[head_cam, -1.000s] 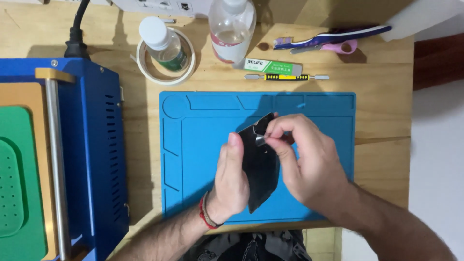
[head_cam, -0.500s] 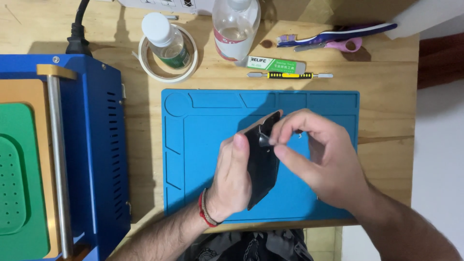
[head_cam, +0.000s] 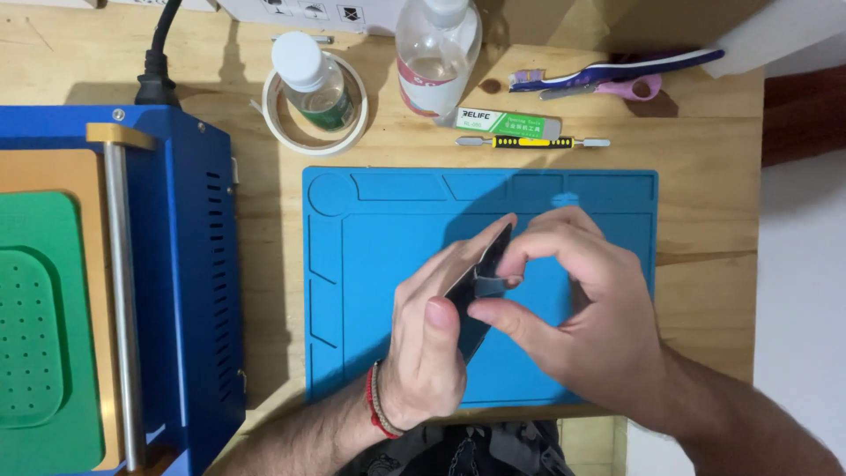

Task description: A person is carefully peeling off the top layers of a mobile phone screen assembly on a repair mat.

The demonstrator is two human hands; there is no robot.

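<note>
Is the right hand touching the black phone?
Touching. In the head view, the right hand pinches the upper edge of the black phone between thumb and fingertips, with no gap, while the left hand holds it over the blue mat.

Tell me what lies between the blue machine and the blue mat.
In the head view, only bare wooden table separates the blue machine from the blue mat.

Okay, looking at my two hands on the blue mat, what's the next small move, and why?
Probably keep peeling slowly: the left hand holds the dark flat panel tilted above the blue mat, and the right hand pinches something small at its edge, too small to identify.
</note>
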